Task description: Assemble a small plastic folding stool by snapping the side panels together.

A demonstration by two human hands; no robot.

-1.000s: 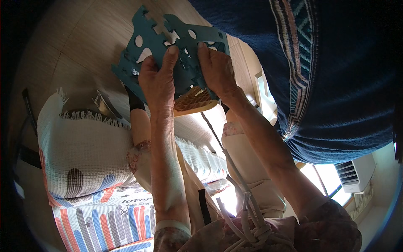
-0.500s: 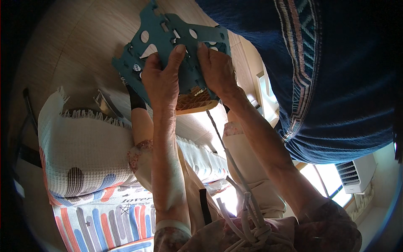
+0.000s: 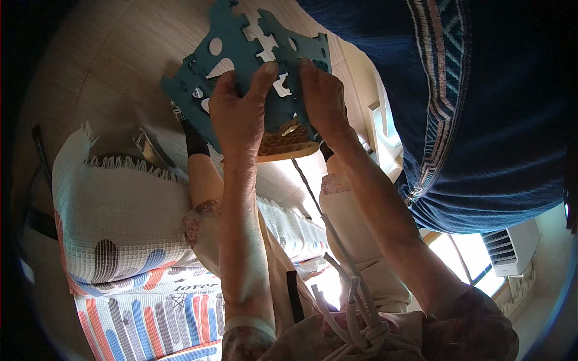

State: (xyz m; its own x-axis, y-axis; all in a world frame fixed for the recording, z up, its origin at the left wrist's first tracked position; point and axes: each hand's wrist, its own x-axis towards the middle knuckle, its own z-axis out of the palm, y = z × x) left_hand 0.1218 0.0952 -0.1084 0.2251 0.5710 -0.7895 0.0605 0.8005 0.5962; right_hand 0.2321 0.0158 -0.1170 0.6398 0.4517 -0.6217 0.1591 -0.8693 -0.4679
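Two teal panels with round and shaped cut-outs and notched edges are held in front of me. My left hand point(image 3: 239, 114) grips the left panel point(image 3: 236, 43), its thumb on top near the notched inner edge. My right hand point(image 3: 326, 102) is closed on the right panel point(image 3: 310, 47), thumb also on the upper face. A jagged gap shows between the panels, with the floor seen through it. Below them, nearer me, sits a tan piece point(image 3: 283, 144) with a honeycomb-like inside and a pale rim. The fingers under both panels are hidden.
A wooden floor point(image 3: 129, 66) lies beyond and beneath. At left is a fringed, striped cover point(image 3: 144, 222) over a seat. Dark blue cloth with a patterned band point(image 3: 445, 108) hangs close at right. My legs are below, and a drawstring point(image 3: 313, 192) dangles in front.
The notched inner edges of the two panels have come apart, and the gap between them is wider. Both hands have shifted slightly to the right.
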